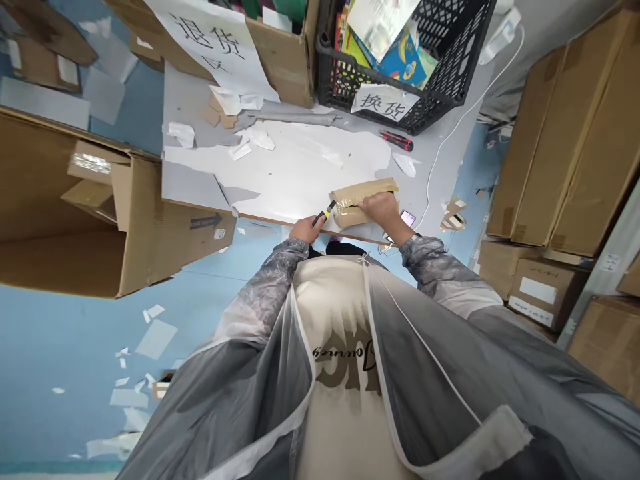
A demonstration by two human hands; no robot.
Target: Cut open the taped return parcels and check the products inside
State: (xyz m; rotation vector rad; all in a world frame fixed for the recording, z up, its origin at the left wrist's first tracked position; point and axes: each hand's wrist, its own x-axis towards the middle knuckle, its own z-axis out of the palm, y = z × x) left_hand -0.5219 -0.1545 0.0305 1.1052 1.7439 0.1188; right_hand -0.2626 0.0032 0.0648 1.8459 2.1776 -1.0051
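My left hand [306,231] is closed round the handle of a black and yellow utility knife [324,213]. Its blade points up and to the right, at the left end of a small brown cardboard box [367,190]; whether it touches the cardboard I cannot tell. Shiny clear tape runs over the box, which lies near the table's front edge. My right hand [381,208] grips the box from its right side, with the fingers bent over the top. Beside my right wrist a phone [407,219] lies partly hidden at the edge.
Behind the white table [300,180] stand a labelled carton [285,60] and a black plastic crate [340,83] of books. A red and black cutter [396,140] and paper scraps lie on the tabletop. A large open carton [165,220] stands left; stacked boxes [565,147] rise right.
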